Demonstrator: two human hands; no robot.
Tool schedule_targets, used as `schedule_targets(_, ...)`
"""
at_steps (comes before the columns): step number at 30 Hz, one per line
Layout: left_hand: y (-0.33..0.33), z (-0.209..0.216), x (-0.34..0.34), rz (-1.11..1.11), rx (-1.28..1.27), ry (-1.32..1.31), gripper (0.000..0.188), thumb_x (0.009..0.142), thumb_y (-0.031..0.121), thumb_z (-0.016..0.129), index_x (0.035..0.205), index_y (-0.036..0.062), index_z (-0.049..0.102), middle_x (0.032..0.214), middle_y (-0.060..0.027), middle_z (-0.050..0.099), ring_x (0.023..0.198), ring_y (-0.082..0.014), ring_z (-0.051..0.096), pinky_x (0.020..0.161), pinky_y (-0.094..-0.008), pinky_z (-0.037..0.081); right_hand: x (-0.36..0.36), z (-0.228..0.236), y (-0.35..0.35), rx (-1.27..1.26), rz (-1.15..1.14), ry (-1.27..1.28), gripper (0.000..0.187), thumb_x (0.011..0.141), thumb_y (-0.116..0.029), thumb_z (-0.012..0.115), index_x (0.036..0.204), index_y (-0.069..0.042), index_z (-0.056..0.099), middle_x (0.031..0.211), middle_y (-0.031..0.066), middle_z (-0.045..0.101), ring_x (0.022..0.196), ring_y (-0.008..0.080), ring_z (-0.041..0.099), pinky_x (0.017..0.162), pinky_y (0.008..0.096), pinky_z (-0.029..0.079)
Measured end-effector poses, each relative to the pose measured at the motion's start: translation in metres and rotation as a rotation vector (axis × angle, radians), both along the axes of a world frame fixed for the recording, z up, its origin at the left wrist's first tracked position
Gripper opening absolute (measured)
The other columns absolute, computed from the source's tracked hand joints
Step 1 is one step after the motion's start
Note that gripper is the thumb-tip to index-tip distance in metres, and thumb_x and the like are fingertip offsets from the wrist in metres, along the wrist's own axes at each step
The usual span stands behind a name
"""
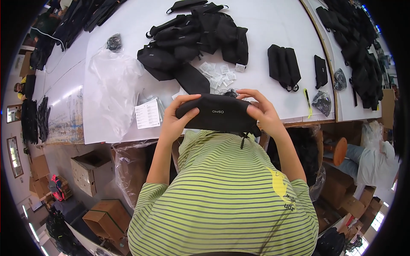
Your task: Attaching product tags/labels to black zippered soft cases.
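Note:
A long black fabric pouch [217, 118] with small pale lettering hangs level in front of my chest, at the table's near edge. My left hand [179, 114] grips its left end, the thumb pressed on the front face. At the opposite end my right hand [261, 112] pinches the pouch between thumb and fingers. A short black cord or pull dangles from its lower right corner. Just beyond the pouch lie small white tags [217, 73] and a tangle of thin black strings [229, 92].
Black pouches [192, 38] are heaped on the white table [256, 25]. Left are a see-through plastic bag [112, 81] and a printed sheet [147, 114]. Right are more pouches [284, 66], yellow thread snips [307, 103] and a bagged black bundle [322, 102]. Cardboard boxes [106, 218] stand below.

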State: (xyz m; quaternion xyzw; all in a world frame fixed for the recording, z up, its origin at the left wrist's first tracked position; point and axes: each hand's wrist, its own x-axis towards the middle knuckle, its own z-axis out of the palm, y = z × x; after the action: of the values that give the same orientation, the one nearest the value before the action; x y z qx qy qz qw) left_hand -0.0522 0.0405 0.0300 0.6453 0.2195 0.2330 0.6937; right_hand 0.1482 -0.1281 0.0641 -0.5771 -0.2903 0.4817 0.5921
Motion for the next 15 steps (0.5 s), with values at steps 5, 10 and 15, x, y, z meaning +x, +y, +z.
schedule_targets(5, -0.011, -0.020, 0.000, 0.035, -0.055, -0.004, 0.014, 0.085, 0.012, 0.065, 0.096, 0.0031, 0.065, 0.095, -0.0035, 0.058, 0.090, -0.0123, 0.055, 0.081, -0.0246, 0.041, 0.001, -0.007, -0.011, 0.022, 0.054, -0.452, 0.023, 0.078, -0.004, 0.069, 0.101, -0.004, 0.069, 0.096, 0.0065, 0.064, 0.086, 0.0142, 0.060, 0.077, 0.0240, 0.046)
schedule_targets(10, -0.009, -0.026, 0.001, -0.066, 0.001, 0.048, 0.014, 0.083, 0.013, 0.065, 0.085, 0.0005, 0.061, 0.095, -0.0054, 0.053, 0.090, -0.0150, 0.052, 0.083, -0.0259, 0.037, 0.011, -0.017, -0.018, -0.064, 0.121, -0.444, 0.019, 0.079, -0.004, 0.068, 0.098, -0.004, 0.069, 0.093, 0.0071, 0.065, 0.086, 0.0143, 0.060, 0.076, 0.0249, 0.047)
schedule_targets(15, -0.008, -0.027, 0.014, -0.202, 0.018, 0.035, 0.020, 0.086, 0.020, 0.061, 0.082, 0.0002, 0.059, 0.096, -0.0059, 0.047, 0.096, -0.0170, 0.047, 0.090, -0.0275, 0.031, 0.025, -0.025, -0.023, -0.066, 0.170, -0.260, 0.023, 0.082, -0.007, 0.067, 0.105, -0.004, 0.067, 0.092, 0.0070, 0.065, 0.085, 0.0120, 0.059, 0.076, 0.0259, 0.046)
